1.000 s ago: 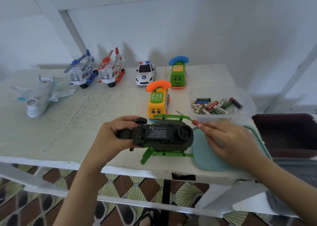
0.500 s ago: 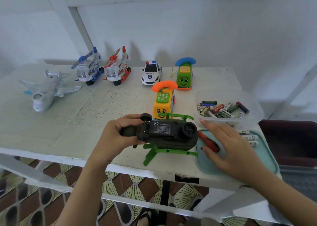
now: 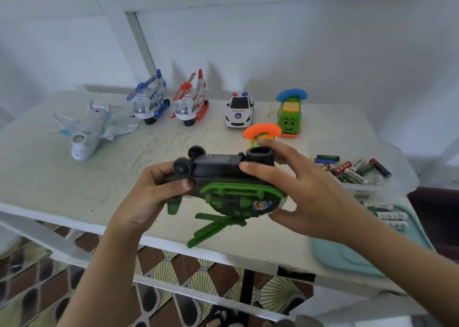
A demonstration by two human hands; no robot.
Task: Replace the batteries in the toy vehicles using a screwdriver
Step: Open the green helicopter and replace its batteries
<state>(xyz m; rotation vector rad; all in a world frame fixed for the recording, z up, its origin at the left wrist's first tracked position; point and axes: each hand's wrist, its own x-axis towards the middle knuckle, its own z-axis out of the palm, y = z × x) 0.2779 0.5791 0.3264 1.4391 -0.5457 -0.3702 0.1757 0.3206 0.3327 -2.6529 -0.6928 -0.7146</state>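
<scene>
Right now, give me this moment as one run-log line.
toy: green toy helicopter, wheels up | left hand: grips tail | right hand: spread fingers touch front | screwdriver: not in view

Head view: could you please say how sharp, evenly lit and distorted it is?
In the head view the light is soft, without glare, and the red helicopter throws a faint shadow on the wall; in the head view the right hand is blurred while the lettering on the police car reads clearly; the head view's wide lens seems to bow the edges of the table.
</scene>
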